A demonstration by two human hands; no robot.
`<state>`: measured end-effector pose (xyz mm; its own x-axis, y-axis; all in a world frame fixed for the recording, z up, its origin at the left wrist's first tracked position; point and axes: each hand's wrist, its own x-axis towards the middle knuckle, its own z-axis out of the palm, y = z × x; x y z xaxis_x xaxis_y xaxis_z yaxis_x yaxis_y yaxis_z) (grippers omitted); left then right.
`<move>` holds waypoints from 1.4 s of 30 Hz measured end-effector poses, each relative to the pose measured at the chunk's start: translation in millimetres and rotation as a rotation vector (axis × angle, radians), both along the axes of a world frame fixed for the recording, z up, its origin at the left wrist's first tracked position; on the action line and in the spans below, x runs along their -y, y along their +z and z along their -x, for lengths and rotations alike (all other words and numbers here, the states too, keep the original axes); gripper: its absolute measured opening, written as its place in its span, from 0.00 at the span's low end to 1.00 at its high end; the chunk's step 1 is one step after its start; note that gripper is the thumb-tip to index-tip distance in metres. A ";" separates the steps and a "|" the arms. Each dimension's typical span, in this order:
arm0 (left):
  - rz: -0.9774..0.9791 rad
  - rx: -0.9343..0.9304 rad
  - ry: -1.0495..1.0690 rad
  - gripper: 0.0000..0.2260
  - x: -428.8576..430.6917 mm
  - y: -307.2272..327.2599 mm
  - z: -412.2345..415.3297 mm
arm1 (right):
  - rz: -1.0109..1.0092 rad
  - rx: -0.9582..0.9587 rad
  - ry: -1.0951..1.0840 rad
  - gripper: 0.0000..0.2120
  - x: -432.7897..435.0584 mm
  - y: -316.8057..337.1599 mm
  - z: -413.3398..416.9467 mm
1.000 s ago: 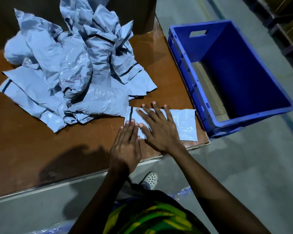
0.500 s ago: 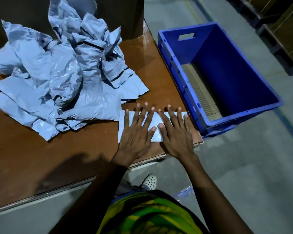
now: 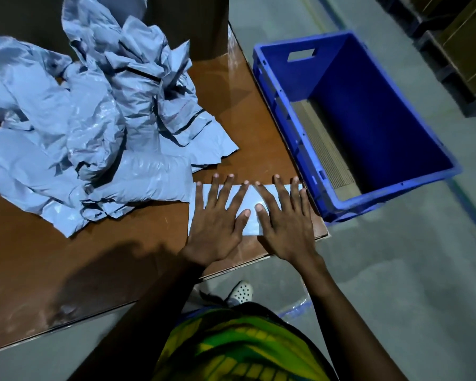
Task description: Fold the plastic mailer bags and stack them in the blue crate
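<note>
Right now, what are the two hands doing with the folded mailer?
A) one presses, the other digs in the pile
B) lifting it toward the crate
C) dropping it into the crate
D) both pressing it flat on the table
D: the left hand and right hand both lie flat, fingers straight and spread, on the folded mailer at the table corner, beside the blue crate.
</note>
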<state>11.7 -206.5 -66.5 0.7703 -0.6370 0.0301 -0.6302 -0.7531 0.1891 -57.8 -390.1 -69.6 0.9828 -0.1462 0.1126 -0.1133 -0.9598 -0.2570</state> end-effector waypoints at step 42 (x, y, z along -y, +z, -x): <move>0.138 0.067 0.110 0.27 5.7 -8.4 2.9 | -0.069 0.088 0.020 0.26 -16.6 -0.8 -22.2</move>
